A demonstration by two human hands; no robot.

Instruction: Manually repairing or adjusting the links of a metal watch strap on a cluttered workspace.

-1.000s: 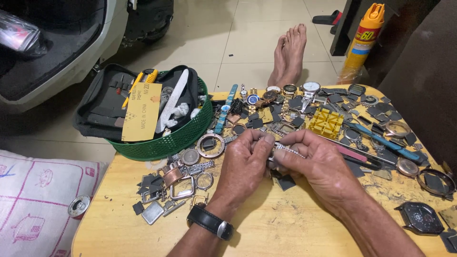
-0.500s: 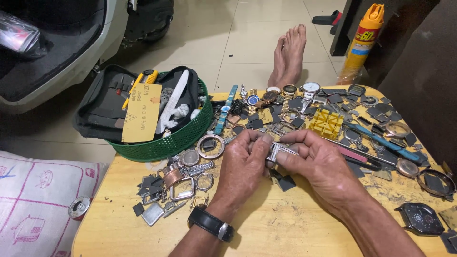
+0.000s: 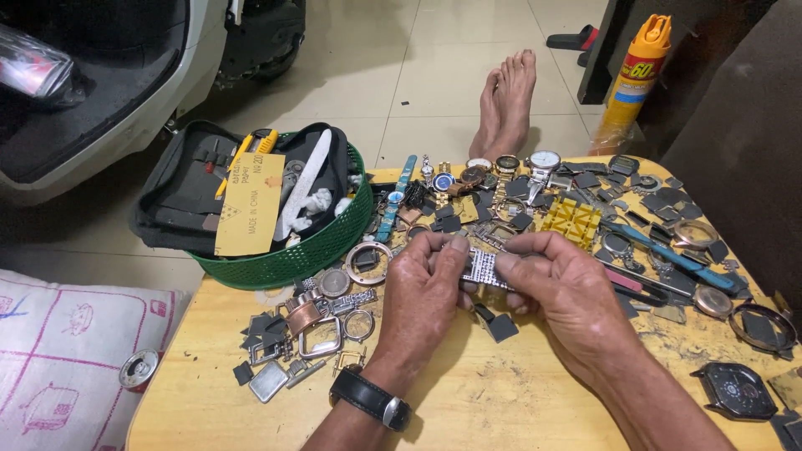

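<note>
Frame centre: left hand (image 3: 422,288) and right hand (image 3: 561,288) are pinching a silver metal-link watch bracelet piece (image 3: 482,269) over the yellow wooden table (image 3: 468,401).

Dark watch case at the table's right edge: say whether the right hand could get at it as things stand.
Probably yes. The watch case lies in the open on bare table, right of the right hand, nothing between. But that hand and the left hand pinch a metal band, so it's occupied.

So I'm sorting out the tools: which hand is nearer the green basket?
Left. The left hand is just right of the green basket, pinching the metal watch band; the right hand holds the band's far end.
</note>
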